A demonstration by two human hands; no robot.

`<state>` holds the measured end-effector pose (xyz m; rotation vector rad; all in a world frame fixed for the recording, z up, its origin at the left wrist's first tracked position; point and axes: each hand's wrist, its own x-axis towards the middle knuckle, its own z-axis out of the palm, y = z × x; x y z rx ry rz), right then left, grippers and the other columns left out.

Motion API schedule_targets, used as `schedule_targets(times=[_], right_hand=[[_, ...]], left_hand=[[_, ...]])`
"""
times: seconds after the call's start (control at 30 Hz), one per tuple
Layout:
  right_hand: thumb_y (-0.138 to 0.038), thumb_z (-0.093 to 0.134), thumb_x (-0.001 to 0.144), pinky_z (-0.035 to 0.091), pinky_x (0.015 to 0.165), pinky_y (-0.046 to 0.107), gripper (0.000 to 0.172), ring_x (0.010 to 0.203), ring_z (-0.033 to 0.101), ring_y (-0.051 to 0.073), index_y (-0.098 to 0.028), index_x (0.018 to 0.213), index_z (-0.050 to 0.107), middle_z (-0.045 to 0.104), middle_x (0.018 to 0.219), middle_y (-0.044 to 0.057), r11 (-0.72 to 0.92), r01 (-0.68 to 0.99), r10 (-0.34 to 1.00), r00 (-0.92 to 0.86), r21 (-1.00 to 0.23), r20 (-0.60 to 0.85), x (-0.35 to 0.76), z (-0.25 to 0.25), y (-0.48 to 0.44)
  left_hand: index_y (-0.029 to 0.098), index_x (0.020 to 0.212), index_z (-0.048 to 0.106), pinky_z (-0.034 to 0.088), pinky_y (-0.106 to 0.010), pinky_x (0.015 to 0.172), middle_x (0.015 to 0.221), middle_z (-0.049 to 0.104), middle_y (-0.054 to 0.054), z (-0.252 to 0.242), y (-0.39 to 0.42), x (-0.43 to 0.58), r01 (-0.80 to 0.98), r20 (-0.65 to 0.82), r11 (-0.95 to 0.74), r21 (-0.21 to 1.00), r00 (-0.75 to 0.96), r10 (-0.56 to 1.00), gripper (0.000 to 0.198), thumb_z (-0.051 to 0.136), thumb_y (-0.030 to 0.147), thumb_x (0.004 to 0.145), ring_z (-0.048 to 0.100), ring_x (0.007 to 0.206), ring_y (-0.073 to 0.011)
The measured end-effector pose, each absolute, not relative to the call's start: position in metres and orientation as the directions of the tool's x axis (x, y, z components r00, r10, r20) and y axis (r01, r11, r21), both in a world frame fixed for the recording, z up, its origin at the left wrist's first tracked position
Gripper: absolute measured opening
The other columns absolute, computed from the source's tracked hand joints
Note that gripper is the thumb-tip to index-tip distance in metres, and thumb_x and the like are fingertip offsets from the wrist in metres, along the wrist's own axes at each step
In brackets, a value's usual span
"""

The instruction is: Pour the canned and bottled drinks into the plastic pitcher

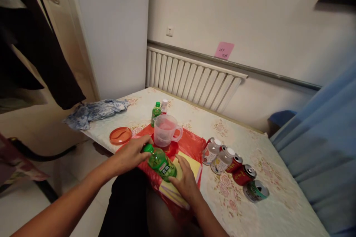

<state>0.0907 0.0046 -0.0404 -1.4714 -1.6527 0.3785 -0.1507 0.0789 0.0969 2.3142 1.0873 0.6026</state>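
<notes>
A green plastic drink bottle [161, 164] lies tilted between my hands, its green cap [148, 148] toward the upper left. The fingers of my left hand [135, 152] are closed around the cap and neck. At the bottle's lower end, my right hand [185, 179] grips the base between thumb and fingers. Just beyond the bottle stands a clear measuring jug [164, 133] with its handle to the right; it looks pinkish inside. Yellow cloths or pads [191, 162] lie under my right hand, on a red plastic sheet [191, 141].
Another green bottle [156, 113] and a small clear bottle [164, 106] stand behind the jug. An orange-red lid [120, 136] lies left. To the right are clear bottles [221, 162], red cans [244, 174] and a green can [255, 191]. A blue patterned cloth [97, 113] hangs over the table's left edge.
</notes>
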Motion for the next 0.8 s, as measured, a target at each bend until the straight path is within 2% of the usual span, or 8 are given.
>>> schedule_targets(times=[0.2, 0.3, 0.4, 0.5, 0.6, 0.8], right_hand=[[-0.022, 0.056, 0.080, 0.045, 0.104, 0.046, 0.055, 0.120, 0.056, 0.028, -0.017, 0.135, 0.051, 0.058, 0.132, 0.013, 0.128, 0.730, 0.880, 0.228, -0.672, 0.416, 0.115, -0.109, 0.015], [-0.024, 0.050, 0.084, 0.049, 0.098, 0.049, 0.048, 0.114, 0.059, 0.030, -0.013, 0.131, 0.055, 0.061, 0.127, 0.017, 0.092, 0.805, 0.838, 0.255, -0.586, 0.482, 0.119, -0.146, 0.016], [-0.022, 0.048, 0.086, 0.049, 0.094, 0.051, 0.040, 0.108, 0.061, 0.031, -0.015, 0.124, 0.059, 0.066, 0.118, 0.016, 0.097, 0.888, 0.828, 0.178, -0.449, 0.531, 0.115, -0.171, 0.012], [-0.016, 0.049, 0.085, 0.050, 0.092, 0.048, 0.037, 0.103, 0.062, 0.028, -0.017, 0.120, 0.060, 0.067, 0.112, 0.013, 0.120, 0.929, 0.825, 0.103, -0.350, 0.556, 0.112, -0.181, 0.009], [-0.013, 0.050, 0.084, 0.049, 0.093, 0.046, 0.036, 0.106, 0.061, 0.028, -0.018, 0.118, 0.060, 0.067, 0.114, 0.012, 0.134, 0.949, 0.808, 0.062, -0.286, 0.586, 0.112, -0.181, 0.010], [-0.011, 0.053, 0.078, 0.052, 0.090, 0.046, 0.037, 0.103, 0.063, 0.028, -0.019, 0.113, 0.062, 0.068, 0.114, 0.012, 0.185, 0.969, 0.771, -0.039, -0.165, 0.636, 0.117, -0.182, 0.012]], left_hand=[[0.022, 0.089, 0.055, 0.038, -0.025, 0.062, 0.075, 0.061, 0.002, 0.123, 0.133, -0.190, 0.740, 0.136, -0.528, 0.416, 0.523, 0.841, 0.016, 0.052, 0.023, 0.074, 0.057, 0.071, -0.0173], [0.020, 0.095, 0.058, 0.040, -0.025, 0.064, 0.081, 0.065, -0.001, 0.127, 0.173, -0.197, 0.824, 0.158, -0.484, 0.295, 0.458, 0.875, 0.022, 0.053, 0.024, 0.073, 0.061, 0.076, -0.0197], [0.018, 0.102, 0.059, 0.043, -0.026, 0.067, 0.088, 0.068, -0.005, 0.126, 0.214, -0.193, 0.884, 0.157, -0.434, 0.175, 0.411, 0.898, 0.029, 0.053, 0.020, 0.074, 0.064, 0.081, -0.0219], [0.017, 0.106, 0.059, 0.044, -0.028, 0.070, 0.096, 0.069, -0.009, 0.120, 0.253, -0.182, 0.902, 0.159, -0.408, 0.141, 0.386, 0.909, 0.033, 0.054, 0.017, 0.074, 0.064, 0.089, -0.0245], [0.018, 0.110, 0.060, 0.045, -0.028, 0.074, 0.103, 0.070, -0.010, 0.112, 0.285, -0.168, 0.914, 0.153, -0.386, 0.126, 0.366, 0.918, 0.036, 0.055, 0.016, 0.074, 0.064, 0.095, -0.0245], [0.017, 0.111, 0.060, 0.046, -0.028, 0.074, 0.105, 0.070, -0.012, 0.093, 0.326, -0.147, 0.923, 0.104, -0.360, 0.134, 0.348, 0.932, 0.036, 0.057, 0.016, 0.075, 0.066, 0.095, -0.0248]])
